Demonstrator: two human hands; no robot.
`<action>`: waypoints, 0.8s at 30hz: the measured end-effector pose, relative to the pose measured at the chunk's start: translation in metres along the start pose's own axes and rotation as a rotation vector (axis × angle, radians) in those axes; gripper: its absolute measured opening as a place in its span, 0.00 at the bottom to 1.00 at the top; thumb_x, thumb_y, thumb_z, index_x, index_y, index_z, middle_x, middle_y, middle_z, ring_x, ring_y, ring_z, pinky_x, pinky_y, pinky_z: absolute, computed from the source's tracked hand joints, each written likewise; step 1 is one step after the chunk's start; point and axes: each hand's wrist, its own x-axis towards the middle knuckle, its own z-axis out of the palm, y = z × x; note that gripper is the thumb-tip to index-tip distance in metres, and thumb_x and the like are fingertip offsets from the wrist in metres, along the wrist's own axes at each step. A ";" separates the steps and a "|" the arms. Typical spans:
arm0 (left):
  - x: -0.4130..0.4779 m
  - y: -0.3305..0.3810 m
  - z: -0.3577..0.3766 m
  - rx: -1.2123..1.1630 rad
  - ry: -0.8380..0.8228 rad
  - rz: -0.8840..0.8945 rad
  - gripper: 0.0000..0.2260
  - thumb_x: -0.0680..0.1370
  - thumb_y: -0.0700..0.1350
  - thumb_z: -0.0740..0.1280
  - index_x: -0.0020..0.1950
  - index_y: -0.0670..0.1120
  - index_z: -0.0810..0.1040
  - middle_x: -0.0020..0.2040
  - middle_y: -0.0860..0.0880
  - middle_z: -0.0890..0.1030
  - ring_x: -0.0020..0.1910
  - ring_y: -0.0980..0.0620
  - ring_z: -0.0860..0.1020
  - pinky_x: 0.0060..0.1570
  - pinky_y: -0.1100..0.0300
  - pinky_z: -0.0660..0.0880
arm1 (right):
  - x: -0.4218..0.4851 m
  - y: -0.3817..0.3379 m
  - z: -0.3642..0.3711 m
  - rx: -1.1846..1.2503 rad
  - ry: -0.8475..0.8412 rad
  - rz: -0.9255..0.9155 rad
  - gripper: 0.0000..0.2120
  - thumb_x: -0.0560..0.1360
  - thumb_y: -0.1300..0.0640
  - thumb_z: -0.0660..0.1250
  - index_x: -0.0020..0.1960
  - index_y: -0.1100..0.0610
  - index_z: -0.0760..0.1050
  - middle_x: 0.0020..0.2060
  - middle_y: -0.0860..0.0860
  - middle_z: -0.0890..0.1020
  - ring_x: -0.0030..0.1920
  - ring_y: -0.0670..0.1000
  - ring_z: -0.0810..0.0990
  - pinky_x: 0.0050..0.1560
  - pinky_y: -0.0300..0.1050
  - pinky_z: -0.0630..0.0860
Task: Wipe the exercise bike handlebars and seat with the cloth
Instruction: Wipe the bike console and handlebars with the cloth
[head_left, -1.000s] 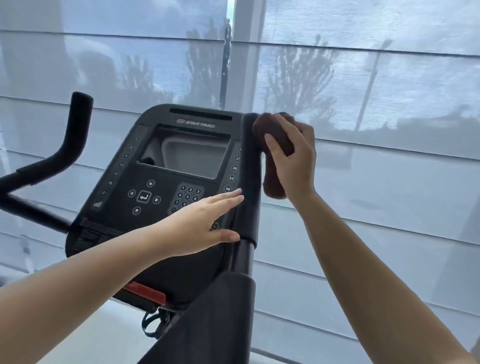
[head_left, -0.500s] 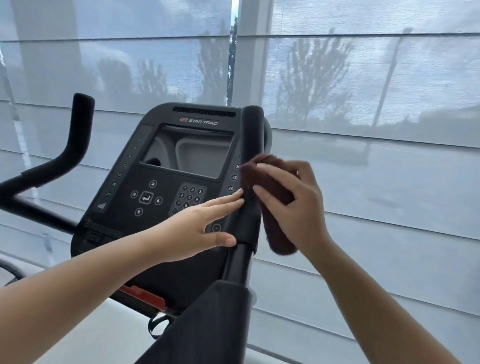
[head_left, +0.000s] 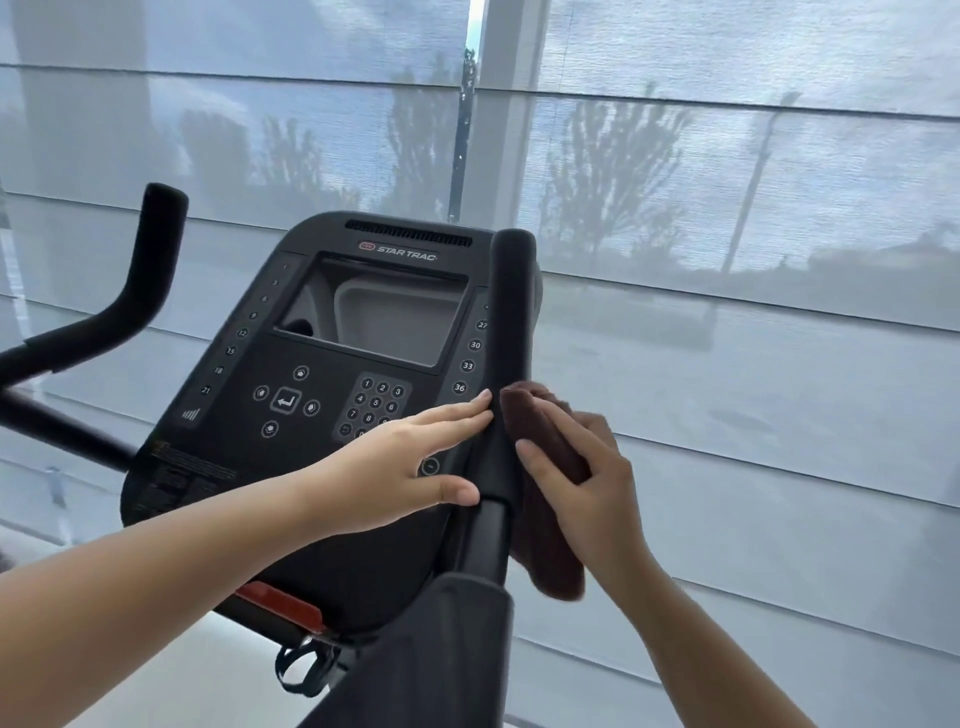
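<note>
Right hand (head_left: 582, 499) grips a brown cloth (head_left: 550, 561), fingers curled over it and pressing it against the right handlebar (head_left: 511, 322), at the lower end of the padded grip just right of the console (head_left: 322, 395). The cloth's tail hangs loose below the hand, beside the bare stem. Left hand (head_left: 400, 467) is flat, fingers straight and together. Its tips touch the console side of the same grip and its palm is over the console's lower right corner. It holds nothing and looks like bracing. Left handlebar (head_left: 130, 301) stands well left of the console, no hand on it. Seat not in view. Judged mid-wipe on the right grip, with the seat and probably the other bar left to do. Brown cloth looks soft, light and floppy and bunches easily, so it is best held as a folded wad in the palm, fingers wrapped round the bar. The loose tail could drag or snag on the stem. Grip looks padded and the bar rigid, so firm pressure should be fine. Window blind (head_left: 727, 364) behind the console.
</note>
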 end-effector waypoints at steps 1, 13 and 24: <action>0.000 0.000 0.000 -0.008 -0.002 -0.006 0.34 0.66 0.72 0.58 0.69 0.63 0.54 0.71 0.68 0.53 0.69 0.71 0.53 0.62 0.78 0.54 | 0.001 -0.004 -0.006 -0.014 -0.032 0.001 0.19 0.70 0.60 0.71 0.52 0.38 0.74 0.47 0.50 0.75 0.49 0.37 0.75 0.49 0.24 0.67; -0.006 0.014 -0.004 0.186 0.025 -0.048 0.28 0.74 0.57 0.64 0.72 0.56 0.61 0.67 0.71 0.54 0.68 0.63 0.62 0.65 0.67 0.58 | 0.073 -0.037 0.013 -0.232 0.149 -0.049 0.19 0.72 0.57 0.69 0.62 0.49 0.74 0.48 0.51 0.69 0.43 0.37 0.73 0.50 0.19 0.64; -0.057 0.042 -0.025 0.055 -0.018 0.096 0.27 0.69 0.65 0.64 0.66 0.58 0.70 0.59 0.72 0.64 0.62 0.72 0.61 0.57 0.82 0.55 | 0.058 -0.077 -0.023 -0.629 -0.053 -0.264 0.18 0.71 0.56 0.70 0.60 0.50 0.76 0.51 0.55 0.71 0.49 0.42 0.70 0.58 0.27 0.64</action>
